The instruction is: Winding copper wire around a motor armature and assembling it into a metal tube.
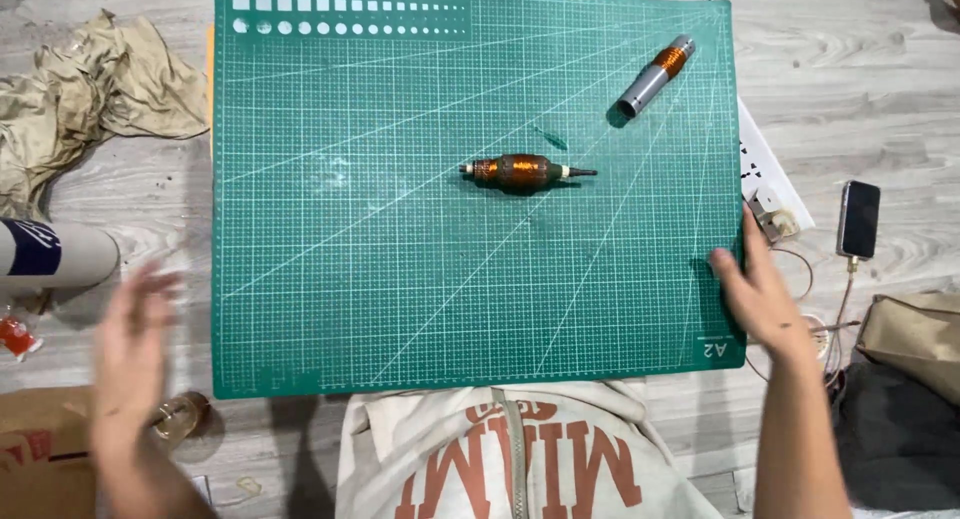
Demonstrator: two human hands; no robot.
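Observation:
A green cutting mat [400, 299] lies on the pale wooden floor in front of me. Near its middle rests a copper-wound motor rotor [524, 171] with a thin shaft pointing right. At the mat's upper right lies a grey metal tube with a copper coil at one end [655, 75]. My right hand [757, 289] rests on the mat's right edge, fingers apart, holding nothing. My left hand [130, 344] hovers blurred over the floor left of the mat, fingers spread and empty.
A crumpled beige cloth [90, 89] lies at the upper left. Right of the mat are a white power strip [765, 174], a dark phone [859, 219] on a cable and a brown bag [915, 329]. A cardboard box [40, 449] and small glass jar [180, 416] sit lower left.

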